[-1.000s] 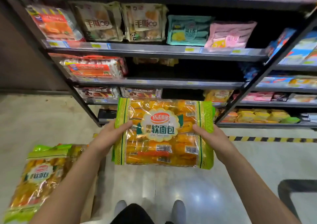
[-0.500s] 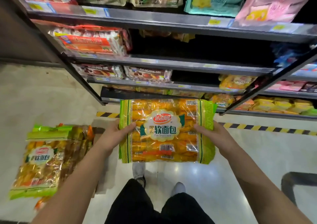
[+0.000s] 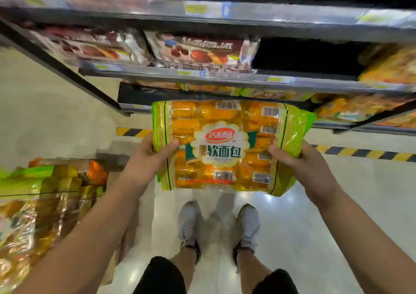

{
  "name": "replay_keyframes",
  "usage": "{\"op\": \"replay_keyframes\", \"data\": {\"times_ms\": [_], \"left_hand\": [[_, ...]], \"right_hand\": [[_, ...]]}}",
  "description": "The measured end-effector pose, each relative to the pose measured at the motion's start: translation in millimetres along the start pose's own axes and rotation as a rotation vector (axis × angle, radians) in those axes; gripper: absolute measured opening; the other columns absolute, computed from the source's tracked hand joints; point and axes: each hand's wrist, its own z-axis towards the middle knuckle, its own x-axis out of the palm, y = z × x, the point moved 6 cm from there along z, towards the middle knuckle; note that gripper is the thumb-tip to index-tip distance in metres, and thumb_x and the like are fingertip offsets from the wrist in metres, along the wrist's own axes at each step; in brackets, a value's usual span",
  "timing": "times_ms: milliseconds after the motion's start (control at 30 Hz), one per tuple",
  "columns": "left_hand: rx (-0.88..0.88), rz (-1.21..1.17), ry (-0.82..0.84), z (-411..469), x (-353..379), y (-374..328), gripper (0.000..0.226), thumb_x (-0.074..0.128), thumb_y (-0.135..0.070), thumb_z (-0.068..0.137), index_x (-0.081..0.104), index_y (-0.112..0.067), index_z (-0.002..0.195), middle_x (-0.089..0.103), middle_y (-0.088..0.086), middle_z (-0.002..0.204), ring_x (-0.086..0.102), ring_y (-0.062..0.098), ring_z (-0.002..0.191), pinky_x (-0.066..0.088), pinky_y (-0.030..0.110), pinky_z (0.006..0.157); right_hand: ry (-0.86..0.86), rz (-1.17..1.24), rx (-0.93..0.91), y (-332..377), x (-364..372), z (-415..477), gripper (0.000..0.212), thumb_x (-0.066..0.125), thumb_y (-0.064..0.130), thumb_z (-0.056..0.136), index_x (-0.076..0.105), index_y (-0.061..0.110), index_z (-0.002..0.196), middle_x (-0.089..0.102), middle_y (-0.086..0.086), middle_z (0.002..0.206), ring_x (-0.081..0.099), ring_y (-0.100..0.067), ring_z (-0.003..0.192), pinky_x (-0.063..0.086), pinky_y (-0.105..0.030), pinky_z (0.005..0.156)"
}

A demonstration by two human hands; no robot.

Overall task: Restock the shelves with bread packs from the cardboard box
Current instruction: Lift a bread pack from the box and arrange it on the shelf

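Before the shelves (image 3: 225, 81), one bread pack (image 3: 225, 145) held in both grips, left hand (image 3: 144, 161), right hand (image 3: 308, 165).

My left hand (image 3: 148, 158) fingers tucked behind the bread pack (image 3: 222, 146), right hand (image 3: 301, 161) fingers likewise hidden, cardboard box (image 3: 112, 262) mostly buried under blurred packs (image 3: 40, 206) cut by the picture's left edge, top shelf (image 3: 202, 10) goods smeared, labels unreadable
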Motion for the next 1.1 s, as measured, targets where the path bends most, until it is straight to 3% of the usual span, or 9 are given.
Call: {"op": "replay_keyframes", "data": {"times_ms": [100,133,267,433,533,700,867,1000,1100], "left_hand": [[0.051,0.030,-0.069,68.5,16.3,38.0,0.016,0.067,-0.034,0.100,0.063,-0.038,0.115,0.073,-0.020,0.094,0.068,-0.020,0.071,0.053,0.007,0.068],[0.079,0.039,-0.077,90.6,19.4,48.8,0.018,0.067,-0.033,0.100,0.065,-0.035,0.118,0.074,-0.018,0.093,0.068,-0.019,0.071,0.053,0.006,0.069],[0.157,0.057,-0.072,177.3,22.0,91.7,0.054,0.080,-0.056,0.083,0.067,-0.033,0.130,0.079,-0.014,0.113,0.076,0.006,0.106,0.053,0.045,0.108],[0.264,0.066,-0.088,265.7,29.9,121.0,0.053,0.080,-0.059,0.083,0.067,-0.038,0.130,0.078,-0.011,0.120,0.075,0.018,0.112,0.053,0.057,0.106],[0.271,0.050,-0.078,300.1,35.1,129.7,0.041,0.076,-0.051,0.085,0.068,-0.041,0.125,0.078,-0.013,0.118,0.073,0.020,0.115,0.049,0.063,0.107],[0.472,0.047,-0.030,323.6,27.0,119.9,0.057,0.080,-0.037,0.081,0.064,-0.026,0.135,0.077,-0.006,0.126,0.072,0.015,0.120,0.050,0.043,0.107],[0.579,-0.028,-0.070,314.7,15.8,112.1,0.055,0.074,-0.017,0.083,0.062,-0.016,0.136,0.077,-0.002,0.127,0.071,0.016,0.122,0.054,0.034,0.101],[0.629,-0.080,-0.151,316.6,5.1,101.9,0.056,0.077,-0.018,0.082,0.061,-0.015,0.136,0.077,-0.002,0.125,0.071,0.015,0.120,0.057,0.033,0.097],[0.654,-0.073,-0.226,330.9,0.4,94.7,0.048,0.079,-0.010,0.088,0.063,-0.024,0.130,0.079,-0.010,0.116,0.073,0.006,0.113,0.057,0.027,0.096]], "right_hand": [[-0.038,-0.023,-0.032,-48.8,17.8,72.4,0.029,0.078,0.039,0.088,0.075,0.033,0.115,0.078,0.012,0.108,0.074,-0.012,0.102,0.056,-0.041,0.095],[-0.045,-0.041,-0.034,-63.7,23.6,96.0,0.027,0.080,0.042,0.085,0.076,0.036,0.111,0.078,0.013,0.105,0.073,-0.011,0.101,0.055,-0.041,0.095],[-0.003,-0.066,-0.105,-107.1,46.3,180.1,0.025,0.080,0.038,0.085,0.077,0.036,0.110,0.079,0.016,0.103,0.074,-0.004,0.095,0.055,-0.032,0.088],[0.031,-0.066,-0.164,-142.8,64.8,263.8,0.027,0.081,0.039,0.083,0.075,0.037,0.110,0.078,0.019,0.099,0.074,0.002,0.086,0.054,-0.027,0.074],[0.020,-0.108,-0.212,-152.1,70.5,303.1,0.026,0.082,0.044,0.080,0.076,0.039,0.104,0.078,0.023,0.097,0.073,0.002,0.089,0.054,-0.031,0.085],[0.074,-0.117,-0.373,-151.2,79.1,328.7,0.057,0.087,0.051,0.067,0.075,0.031,0.119,0.078,0.009,0.113,0.074,-0.013,0.106,0.055,-0.047,0.099],[0.056,-0.128,-0.436,-139.2,77.1,311.7,0.042,0.087,0.038,0.078,0.075,0.030,0.117,0.078,0.012,0.112,0.074,-0.011,0.105,0.056,-0.048,0.099],[-0.068,-0.148,-0.496,-116.9,75.7,303.9,0.034,0.086,0.035,0.080,0.076,0.027,0.112,0.078,0.013,0.103,0.073,-0.003,0.095,0.058,-0.032,0.087],[-0.172,-0.135,-0.527,-110.6,75.5,315.2,0.032,0.086,0.033,0.081,0.076,0.022,0.110,0.074,0.013,0.095,0.065,0.002,0.077,0.048,-0.014,0.064]]}}
